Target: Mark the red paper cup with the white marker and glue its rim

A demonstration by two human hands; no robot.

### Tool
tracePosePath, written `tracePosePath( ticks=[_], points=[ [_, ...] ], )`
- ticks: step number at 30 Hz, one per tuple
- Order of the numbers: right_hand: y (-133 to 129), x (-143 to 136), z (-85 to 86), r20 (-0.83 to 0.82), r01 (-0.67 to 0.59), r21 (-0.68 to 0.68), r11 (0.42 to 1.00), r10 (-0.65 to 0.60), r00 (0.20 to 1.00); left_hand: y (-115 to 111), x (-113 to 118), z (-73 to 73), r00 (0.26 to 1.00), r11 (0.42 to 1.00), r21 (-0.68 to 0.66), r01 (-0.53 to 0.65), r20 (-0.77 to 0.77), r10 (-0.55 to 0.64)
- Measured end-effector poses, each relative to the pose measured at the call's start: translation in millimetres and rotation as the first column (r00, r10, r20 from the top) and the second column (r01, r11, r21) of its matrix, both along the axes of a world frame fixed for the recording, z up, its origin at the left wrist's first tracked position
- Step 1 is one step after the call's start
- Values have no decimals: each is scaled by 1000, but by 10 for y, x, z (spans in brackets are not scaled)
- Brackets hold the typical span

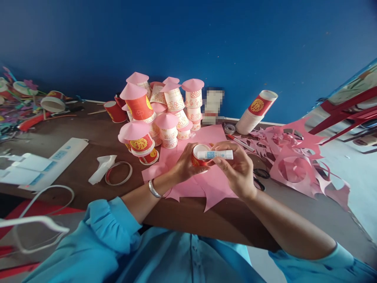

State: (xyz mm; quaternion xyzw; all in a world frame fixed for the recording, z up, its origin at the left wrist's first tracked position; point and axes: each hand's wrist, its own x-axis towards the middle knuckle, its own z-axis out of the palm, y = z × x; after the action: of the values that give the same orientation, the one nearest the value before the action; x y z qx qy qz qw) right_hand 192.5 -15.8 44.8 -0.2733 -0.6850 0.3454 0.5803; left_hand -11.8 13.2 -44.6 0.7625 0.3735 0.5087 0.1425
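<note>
My left hand [186,164] is wrapped round a red paper cup [195,160], whose pale end faces up toward me. In my right hand [237,169] a white and blue glue stick [216,154] lies sideways, its left end over the cup's rim. Whether the glue touches the rim I cannot tell. Beneath both hands spread sheets of pink paper [213,186]. Behind my left hand stand several paper-cup towers [167,131] topped with pink paper cones [193,85].
Pink paper scraps [290,169] and black-handled scissors [260,173] lie at the right. Behind them leans a stack of cups [250,120]. A tape roll [118,173], a crumpled white piece [102,168] and a white power strip [63,157] are at the left. A blue wall [188,43] closes the back.
</note>
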Motion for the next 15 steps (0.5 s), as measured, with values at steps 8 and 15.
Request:
tracePosePath(
  ticks=[8, 15],
  points=[
    [143, 4, -102, -224, -69, -225, 972, 17, 974, -50, -9, 81, 998, 989, -134, 63, 37, -58],
    [174, 38, -72, -208, -57, -321, 945, -11, 978, -24, -20, 5, 1000, 995, -90, 31, -1, -31]
  ],
)
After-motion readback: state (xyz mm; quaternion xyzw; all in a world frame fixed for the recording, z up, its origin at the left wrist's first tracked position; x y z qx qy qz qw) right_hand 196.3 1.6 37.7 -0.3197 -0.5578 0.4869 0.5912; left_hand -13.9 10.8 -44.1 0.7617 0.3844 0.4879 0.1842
